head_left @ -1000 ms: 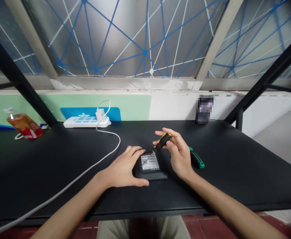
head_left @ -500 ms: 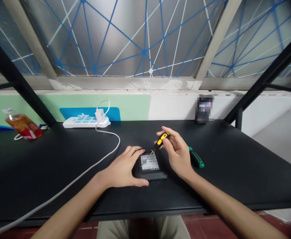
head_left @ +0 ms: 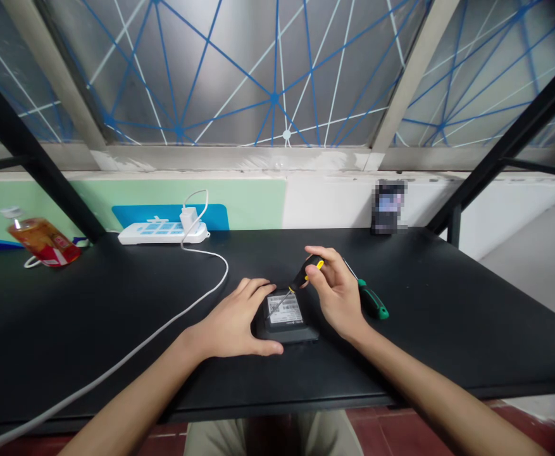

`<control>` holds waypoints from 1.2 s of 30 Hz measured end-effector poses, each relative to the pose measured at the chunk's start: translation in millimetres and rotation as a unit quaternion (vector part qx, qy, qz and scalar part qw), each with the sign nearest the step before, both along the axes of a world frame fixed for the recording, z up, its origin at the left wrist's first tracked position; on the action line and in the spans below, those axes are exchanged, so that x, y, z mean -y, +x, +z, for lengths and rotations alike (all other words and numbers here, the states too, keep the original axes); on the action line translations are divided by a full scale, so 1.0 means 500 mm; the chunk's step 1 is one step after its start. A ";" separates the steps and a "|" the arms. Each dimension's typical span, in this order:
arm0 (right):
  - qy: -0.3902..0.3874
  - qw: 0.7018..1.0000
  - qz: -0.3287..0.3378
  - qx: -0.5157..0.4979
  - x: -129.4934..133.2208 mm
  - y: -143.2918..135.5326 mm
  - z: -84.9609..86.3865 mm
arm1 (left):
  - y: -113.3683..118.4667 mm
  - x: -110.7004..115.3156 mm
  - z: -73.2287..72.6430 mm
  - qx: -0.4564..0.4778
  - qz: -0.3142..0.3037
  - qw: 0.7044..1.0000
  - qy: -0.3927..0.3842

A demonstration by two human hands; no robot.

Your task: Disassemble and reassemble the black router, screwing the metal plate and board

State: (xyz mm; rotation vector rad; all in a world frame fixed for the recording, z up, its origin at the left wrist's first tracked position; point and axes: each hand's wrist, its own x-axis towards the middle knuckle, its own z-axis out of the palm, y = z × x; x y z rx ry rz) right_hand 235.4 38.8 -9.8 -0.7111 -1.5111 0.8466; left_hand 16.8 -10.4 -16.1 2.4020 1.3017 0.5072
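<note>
Black worktop [head_left: 173,285] runs beneath patterned window panes [head_left: 239,69]. From left to right, I observe: one clear bottle [head_left: 47,244], white cap [head_left: 11,212] fitted, containing amber liquid [head_left: 33,231]; one white power strip [head_left: 139,235], charger plug [head_left: 189,218] seated in its right end. Left hand [head_left: 234,322]: thumb and fingers spread around the left side of a dark labelled device [head_left: 289,335], which lies flat near the front edge. Right hand [head_left: 338,292]: thumb and fingers closed on a black-and-yellow screwdriver [head_left: 300,278], tilted, tip at the device's left side. Green-handled tool [head_left: 373,301]: just beside the right hand.
</note>
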 end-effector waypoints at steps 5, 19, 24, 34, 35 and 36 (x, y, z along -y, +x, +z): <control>-0.031 0.999 0.043 -0.007 0.001 0.006 0.004 | 0.000 -0.001 0.000 0.008 -0.001 1.000 -0.002; -0.011 0.999 0.035 -0.007 0.005 -0.001 0.003 | 0.000 -0.001 -0.001 0.002 -0.004 1.000 0.006; -0.016 0.998 0.065 0.009 0.004 0.004 0.003 | 0.002 0.000 0.002 -0.005 0.001 1.000 -0.004; 0.023 0.999 0.046 -0.004 0.003 0.003 0.003 | 0.000 0.000 0.001 0.004 -0.001 1.000 0.000; 0.025 0.999 0.044 -0.005 0.003 0.003 0.003 | 0.001 0.000 0.002 0.001 -0.001 1.000 0.000; 0.027 0.999 0.042 -0.007 0.002 0.004 0.003 | 0.001 0.000 0.002 -0.001 -0.001 1.000 0.000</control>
